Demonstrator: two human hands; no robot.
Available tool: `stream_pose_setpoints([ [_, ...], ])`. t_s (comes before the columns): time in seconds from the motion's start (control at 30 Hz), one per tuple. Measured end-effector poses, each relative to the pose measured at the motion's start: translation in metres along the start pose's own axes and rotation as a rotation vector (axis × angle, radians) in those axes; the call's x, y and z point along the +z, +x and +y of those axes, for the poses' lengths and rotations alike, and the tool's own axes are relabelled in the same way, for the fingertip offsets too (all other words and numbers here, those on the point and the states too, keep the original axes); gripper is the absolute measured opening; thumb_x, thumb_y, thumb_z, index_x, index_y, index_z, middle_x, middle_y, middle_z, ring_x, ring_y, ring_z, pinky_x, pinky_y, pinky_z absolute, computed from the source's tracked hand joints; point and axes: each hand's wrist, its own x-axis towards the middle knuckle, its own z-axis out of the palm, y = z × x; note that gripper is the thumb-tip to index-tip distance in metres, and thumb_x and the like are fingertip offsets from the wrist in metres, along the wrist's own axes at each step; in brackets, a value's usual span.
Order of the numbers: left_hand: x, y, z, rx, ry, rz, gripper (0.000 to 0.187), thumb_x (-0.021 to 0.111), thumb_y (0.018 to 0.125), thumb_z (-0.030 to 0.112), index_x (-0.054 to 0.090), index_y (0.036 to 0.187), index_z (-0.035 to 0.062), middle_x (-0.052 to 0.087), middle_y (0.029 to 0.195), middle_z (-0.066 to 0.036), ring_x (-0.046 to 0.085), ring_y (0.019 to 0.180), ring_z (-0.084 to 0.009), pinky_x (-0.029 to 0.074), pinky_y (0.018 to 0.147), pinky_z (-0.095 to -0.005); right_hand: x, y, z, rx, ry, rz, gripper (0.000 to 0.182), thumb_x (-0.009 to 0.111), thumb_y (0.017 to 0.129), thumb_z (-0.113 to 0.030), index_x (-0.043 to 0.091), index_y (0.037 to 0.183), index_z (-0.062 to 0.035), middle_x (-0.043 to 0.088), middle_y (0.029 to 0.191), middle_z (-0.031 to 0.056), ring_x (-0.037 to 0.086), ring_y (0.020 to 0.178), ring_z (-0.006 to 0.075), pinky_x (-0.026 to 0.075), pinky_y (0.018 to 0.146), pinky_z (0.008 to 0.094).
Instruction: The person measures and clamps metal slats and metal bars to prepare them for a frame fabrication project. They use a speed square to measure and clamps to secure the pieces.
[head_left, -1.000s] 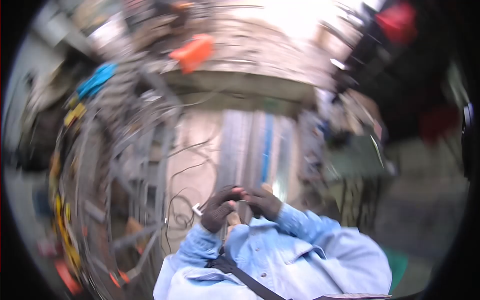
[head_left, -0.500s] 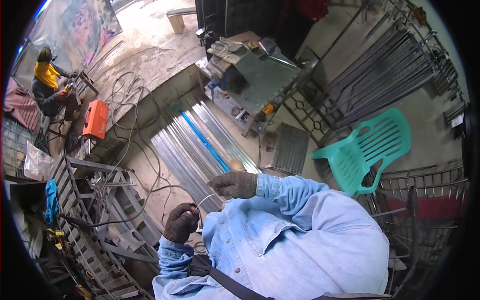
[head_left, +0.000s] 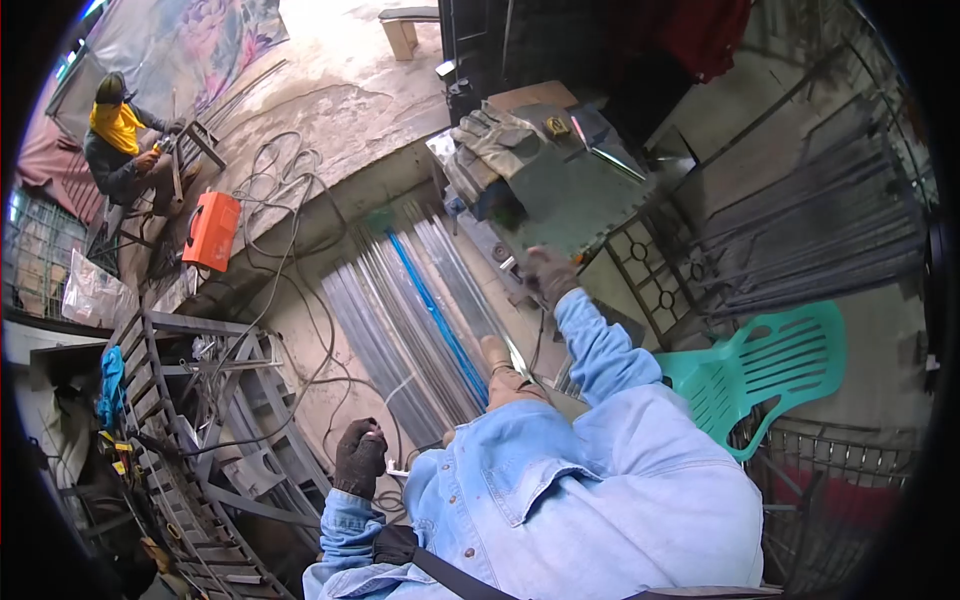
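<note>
My left hand (head_left: 360, 458), in a dark knit glove, is closed in a fist low in the view, close to my shirt front. What it holds, if anything, is hidden in the curled fingers; a small white piece (head_left: 396, 468) shows just beside it. My right hand (head_left: 551, 276), gloved alike, is stretched forward at the near edge of the green-topped work table (head_left: 570, 195), its fingers smeared by motion. Between and beyond my hands, long metal tubes (head_left: 385, 345) lie side by side on the floor, a blue strip (head_left: 430, 305) among them.
A green plastic chair (head_left: 770, 365) stands at right, before a stack of dark bars (head_left: 820, 235). Metal frames (head_left: 250, 430) and loose cables (head_left: 300, 240) lie at left. Past an orange case (head_left: 211, 231), another person (head_left: 125, 150) sits working. Work gloves (head_left: 495, 140) lie on the table.
My right hand has left the thin white strip near my left hand and swung forward and right to the table. My left hand stays low, still closed. The view has shifted slightly.
</note>
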Motion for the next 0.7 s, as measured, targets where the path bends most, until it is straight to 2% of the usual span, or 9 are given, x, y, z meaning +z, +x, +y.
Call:
stream_pose_setpoints([
  [0.03,0.008,0.009,0.0,0.04,-0.175,0.007,0.01,0.059,0.091,0.016,0.054,0.091,0.0078,0.055,0.077,-0.004,0.046,0.054,-0.0085,0.035,0.045,-0.0246,-0.038,0.068,0.02,0.324,0.186,0.089,0.01,0.062,0.09,-0.018,0.065,0.095,-0.0102,0.058,0.079,0.0004,0.055,0.064,0.0135,0.046,0.057,0.0251],
  [0.13,0.039,0.025,0.028,0.105,-0.346,0.076,0.015,0.061,0.092,0.02,0.051,0.091,0.0077,0.052,0.073,-0.001,0.043,0.051,-0.0088,0.037,0.047,-0.0243,-0.072,0.132,-0.012,0.521,0.409,0.524,0.029,0.067,0.088,-0.032,0.066,0.107,-0.0103,0.065,0.097,0.0085,0.063,0.09,0.0263,0.052,0.083,0.0405],
  [0.27,0.07,0.054,0.06,0.11,-0.311,0.118,0.024,0.063,0.092,0.028,0.055,0.088,0.006,0.05,0.067,0.0,0.043,0.05,-0.0085,0.035,0.047,-0.0245,-0.077,0.173,-0.019,0.683,0.511,0.453,0.037,0.066,0.09,-0.034,0.063,0.116,-0.0081,0.067,0.109,0.0114,0.061,0.106,0.0302,0.048,0.095,0.0478],
  [0.33,0.085,0.076,0.084,0.134,-0.054,-0.088,0.037,0.065,0.092,0.04,0.06,0.082,0.0047,0.049,0.064,0.0,0.045,0.054,-0.0079,0.034,0.048,-0.0248,-0.078,0.189,-0.004,0.54,0.785,0.165,0.041,0.063,0.092,-0.032,0.061,0.122,-0.0045,0.065,0.122,0.012,0.06,0.113,0.0311,0.048,0.1,0.0495],
  [0.4,0.114,0.099,0.106,0.234,0.185,-0.108,0.057,0.06,0.093,0.057,0.061,0.078,0.0012,0.049,0.063,0.0,0.046,0.057,-0.0091,0.036,0.052,-0.0267,-0.075,0.172,-0.032,0.478,0.859,0.207,0.043,0.067,0.09,-0.028,0.059,0.124,-0.0028,0.063,0.127,0.012,0.059,0.116,0.0313,0.046,0.104,0.0506],
  [0.53,0.212,0.149,0.191,0.899,0.548,-0.168,0.043,0.051,0.101,0.037,0.057,0.081,-0.0008,0.053,0.079,-0.015,0.054,0.074,-0.0319,0.043,0.067,-0.0374,-0.042,0.12,-0.092,0.18,1.324,-0.077,0.027,0.074,0.085,-0.014,0.066,0.11,-0.0087,0.069,0.109,0.0073,0.064,0.105,0.0267,0.053,0.095,0.0437],
  [0.6,0.256,0.177,0.222,1.097,0.568,-0.138,0.033,0.059,0.096,0.031,0.06,0.086,0.0001,0.056,0.085,-0.017,0.056,0.08,-0.0369,0.046,0.072,-0.0414,-0.013,0.096,-0.12,0.171,1.303,-0.178,0.023,0.073,0.085,-0.011,0.066,0.107,-0.0095,0.069,0.108,0.0058,0.064,0.104,0.0263,0.054,0.094,0.0437],
  [0.67,0.283,0.18,0.257,1.049,0.766,-0.068,0.03,0.076,0.08,0.027,0.064,0.096,0.0043,0.06,0.1,-0.018,0.061,0.099,-0.0393,0.051,0.083,-0.0407,0.005,0.085,-0.12,0.005,1.171,-0.335,0.041,0.069,0.09,-0.022,0.058,0.126,-0.0058,0.065,0.12,0.0137,0.061,0.113,0.0303,0.046,0.106,0.0476],
  [0.7,0.285,0.19,0.266,1.049,0.878,-0.103,0.034,0.076,0.079,0.028,0.065,0.102,0.0056,0.061,0.109,-0.02,0.061,0.106,-0.0401,0.052,0.088,-0.0402,0.006,0.062,-0.142,-0.405,0.421,-0.361,0.043,0.07,0.088,-0.025,0.059,0.125,-0.0052,0.064,0.121,0.0137,0.061,0.113,0.0301,0.046,0.106,0.0471],
])
